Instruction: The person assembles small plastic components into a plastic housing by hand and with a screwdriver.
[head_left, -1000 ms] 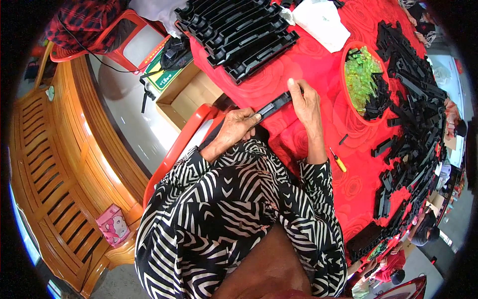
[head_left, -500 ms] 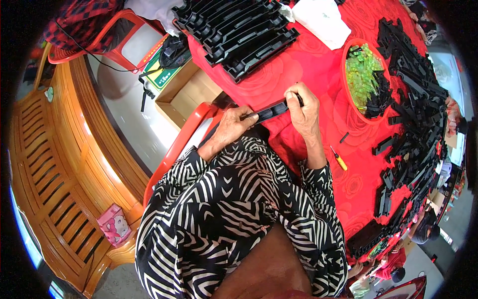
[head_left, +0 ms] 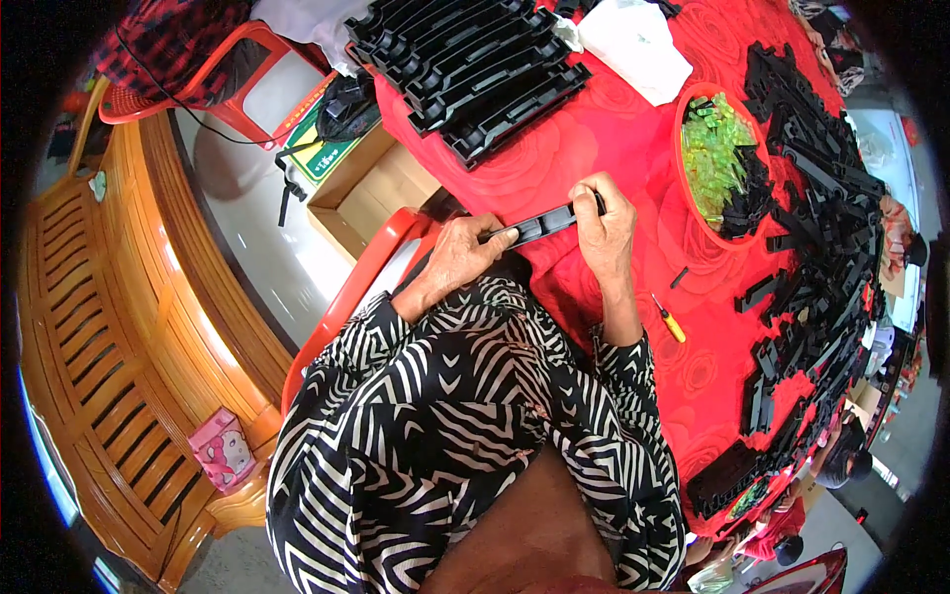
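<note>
Between my two hands I hold a long black plastic part (head_left: 543, 226) above the near edge of the table. My left hand (head_left: 465, 249) grips its left end, thumb on top. The right end is pinched by my right hand (head_left: 605, 220), thumb pressed on its face. Right of my right wrist lies a screwdriver (head_left: 674, 326) with a yellow handle. A small black piece (head_left: 680, 277) rests just beyond it. Farther right stands an orange-red basin (head_left: 683, 163) with green translucent pieces (head_left: 716, 148) and black pieces inside.
Stacked long black parts (head_left: 465, 74) lie at the far left of the red tablecloth (head_left: 633, 139), beside a white bag (head_left: 638, 49). A heap of black parts (head_left: 821, 198) covers the right side. An open cardboard box (head_left: 381, 183), red chair (head_left: 346, 307) and wooden bench (head_left: 109, 346) stand left.
My hands keep their grip on the black part, which has tilted slightly so more of its face shows. The view has shifted a little.
</note>
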`<state>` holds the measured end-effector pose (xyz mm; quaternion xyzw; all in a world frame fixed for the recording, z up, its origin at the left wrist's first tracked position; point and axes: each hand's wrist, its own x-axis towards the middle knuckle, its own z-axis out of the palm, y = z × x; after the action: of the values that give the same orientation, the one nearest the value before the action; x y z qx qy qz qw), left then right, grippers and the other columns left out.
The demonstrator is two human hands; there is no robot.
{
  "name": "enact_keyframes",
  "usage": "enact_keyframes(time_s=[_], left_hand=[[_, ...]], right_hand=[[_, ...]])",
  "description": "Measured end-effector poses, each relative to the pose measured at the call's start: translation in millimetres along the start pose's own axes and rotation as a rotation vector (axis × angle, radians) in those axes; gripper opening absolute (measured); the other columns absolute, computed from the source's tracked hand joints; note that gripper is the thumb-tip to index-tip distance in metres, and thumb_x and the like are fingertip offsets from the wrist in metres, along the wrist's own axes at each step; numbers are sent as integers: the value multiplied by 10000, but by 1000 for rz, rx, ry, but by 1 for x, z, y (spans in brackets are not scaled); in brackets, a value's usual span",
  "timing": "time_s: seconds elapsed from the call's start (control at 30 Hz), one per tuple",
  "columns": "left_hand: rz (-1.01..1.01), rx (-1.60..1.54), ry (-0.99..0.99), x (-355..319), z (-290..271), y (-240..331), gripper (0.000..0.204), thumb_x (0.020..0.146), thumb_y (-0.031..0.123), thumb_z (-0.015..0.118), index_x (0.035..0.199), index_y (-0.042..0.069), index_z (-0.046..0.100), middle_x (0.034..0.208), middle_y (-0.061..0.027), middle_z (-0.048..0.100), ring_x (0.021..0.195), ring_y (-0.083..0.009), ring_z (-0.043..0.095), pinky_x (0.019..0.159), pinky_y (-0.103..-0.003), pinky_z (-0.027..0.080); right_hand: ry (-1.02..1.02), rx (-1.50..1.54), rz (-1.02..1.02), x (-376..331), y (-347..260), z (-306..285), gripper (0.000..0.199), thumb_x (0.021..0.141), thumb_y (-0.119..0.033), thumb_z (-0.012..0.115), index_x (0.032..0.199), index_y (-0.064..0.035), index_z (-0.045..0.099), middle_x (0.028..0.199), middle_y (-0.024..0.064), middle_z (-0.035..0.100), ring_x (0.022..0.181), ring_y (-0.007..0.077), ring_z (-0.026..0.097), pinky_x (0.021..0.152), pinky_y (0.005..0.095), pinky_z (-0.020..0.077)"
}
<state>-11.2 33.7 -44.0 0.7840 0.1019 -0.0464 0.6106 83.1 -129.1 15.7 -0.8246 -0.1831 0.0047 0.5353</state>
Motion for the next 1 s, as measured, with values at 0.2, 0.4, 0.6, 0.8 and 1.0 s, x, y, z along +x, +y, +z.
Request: enact_keyframes(time_s=[0.2, 0.4, 0.6, 0.8, 1.0], left_hand=[[-144, 36, -68, 1, -5, 8, 318, 800, 326, 626, 708, 22, 637, 522, -44, 561, 426, -103, 501, 406, -286, 384], [-256, -98, -168, 2, -10, 10, 310, 780, 335, 649, 702, 35, 645, 530, -22, 565, 444, -82, 507, 410, -244, 377], [-89, 29, -56, 10, -6, 11, 326, 765, 332, 661, 743, 8, 640, 584, -83, 596, 540, -160, 573, 522, -305, 451], [633, 464, 538, 3, -24, 57, 349, 713, 278, 701, 884, -7, 595, 700, -122, 598, 661, -316, 574, 613, -395, 453], [19, -289, 143, -21, -6, 66, 176, 806, 164, 638, 814, -5, 591, 733, -52, 614, 650, -131, 564, 584, -279, 442]], right_hand=[[-3, -40, 30, -4, 0, -1, 142, 800, -123, 521, 731, 0, 502, 572, 107, 481, 512, 179, 484, 506, 319, 399], [-4, -60, -98, -10, 11, 0, 136, 804, -114, 504, 723, -5, 485, 582, 129, 474, 513, 238, 485, 510, 343, 400], [94, -29, -67, -12, 8, -1, 151, 833, -118, 488, 740, 0, 492, 613, 114, 504, 546, 212, 509, 526, 334, 411], [242, -14, -17, -13, 0, -8, 196, 882, -163, 478, 788, 6, 511, 678, 91, 551, 628, 157, 527, 576, 302, 424], [407, 56, 92, -18, -1, 1, 270, 914, -211, 411, 819, 15, 527, 705, 85, 521, 673, 159, 491, 635, 303, 410]])
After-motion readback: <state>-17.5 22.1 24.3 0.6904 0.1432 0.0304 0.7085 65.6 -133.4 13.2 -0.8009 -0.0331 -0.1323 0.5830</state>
